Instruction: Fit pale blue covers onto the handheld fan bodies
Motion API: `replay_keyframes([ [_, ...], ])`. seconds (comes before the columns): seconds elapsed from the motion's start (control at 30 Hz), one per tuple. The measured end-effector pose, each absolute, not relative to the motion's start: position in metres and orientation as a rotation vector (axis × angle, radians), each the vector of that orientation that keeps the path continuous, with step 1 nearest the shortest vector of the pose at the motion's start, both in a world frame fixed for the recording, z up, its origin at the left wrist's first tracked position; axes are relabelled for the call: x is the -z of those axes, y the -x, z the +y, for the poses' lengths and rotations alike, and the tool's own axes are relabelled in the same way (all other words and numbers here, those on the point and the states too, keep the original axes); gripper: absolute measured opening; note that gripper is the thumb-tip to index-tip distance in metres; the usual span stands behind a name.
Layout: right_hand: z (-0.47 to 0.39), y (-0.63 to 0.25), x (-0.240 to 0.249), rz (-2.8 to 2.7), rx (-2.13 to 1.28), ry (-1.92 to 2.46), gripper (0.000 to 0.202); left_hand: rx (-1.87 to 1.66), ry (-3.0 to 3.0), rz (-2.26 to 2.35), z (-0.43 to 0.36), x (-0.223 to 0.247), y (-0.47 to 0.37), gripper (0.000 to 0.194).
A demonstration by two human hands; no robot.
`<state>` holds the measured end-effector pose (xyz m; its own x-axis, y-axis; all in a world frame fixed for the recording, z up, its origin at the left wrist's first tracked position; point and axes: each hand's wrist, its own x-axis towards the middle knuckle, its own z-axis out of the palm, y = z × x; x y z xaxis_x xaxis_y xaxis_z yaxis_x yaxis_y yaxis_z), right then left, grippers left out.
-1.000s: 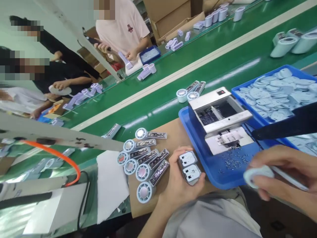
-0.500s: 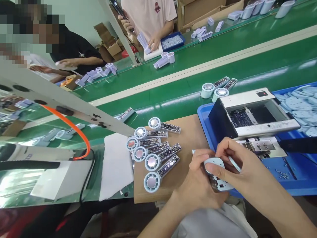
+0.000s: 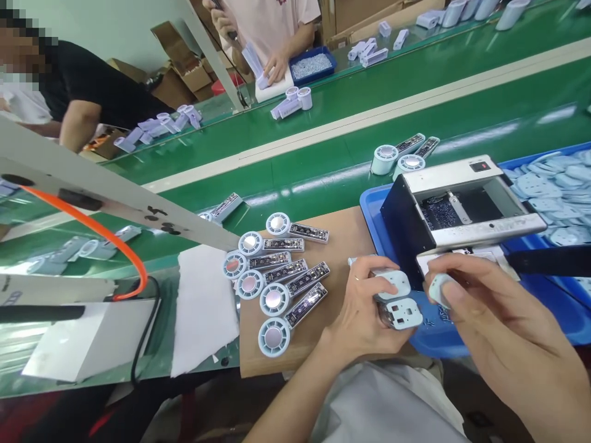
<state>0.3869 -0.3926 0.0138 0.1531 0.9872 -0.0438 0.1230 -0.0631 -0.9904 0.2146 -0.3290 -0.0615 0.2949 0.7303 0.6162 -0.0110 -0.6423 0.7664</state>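
My left hand point(image 3: 364, 307) is wrapped round a light-blue handheld fan part point(image 3: 406, 314) whose end face, with square cutouts, points toward the right. Just above that face, under my left fingers, sits a rounded light-blue plate point(image 3: 396, 284) with small holes; I cannot tell whether it is loose or part of a second fan. A little to the right, my right hand point(image 3: 480, 307) pinches another small light-blue plate point(image 3: 441, 290) between thumb and fingers, apart from the fan part.
Several fans with bare circuit boards point(image 3: 274, 298) lie on brown cardboard point(image 3: 341, 246). A screw feeder point(image 3: 462, 203) stands in a blue tray point(image 3: 376, 203), beside many light-blue plates point(image 3: 549, 191). A metal post point(image 3: 184, 215) rises at left. Two fans point(image 3: 385, 160) lie on the green belt point(image 3: 314, 178); co-workers sit opposite.
My right hand has drawn back to the right from the fan part, carrying a small plate. My left hand keeps its hold, and the end face with cutouts now shows more fully.
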Motion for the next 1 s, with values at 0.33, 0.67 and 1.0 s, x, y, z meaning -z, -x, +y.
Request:
replay_keyframes([
  [0.33, -0.382, -0.373, -0.037, -1.140, -0.928, 1.764, 0.061, -1.538, -1.955, 0.619, -0.323, 0.074, -0.219, 0.095],
  [0.67, -0.384, -0.358, -0.040, -1.273, -0.844, 1.746, 0.055, -1.558, -2.026, 0.586, -0.321, 0.078, -0.219, 0.103],
  [1.0, -0.400, -0.376, -0.037, -1.733, -0.672, 1.496, 0.020, -1.480, -2.023, 0.588, -0.318, 0.076, -0.214, 0.087],
])
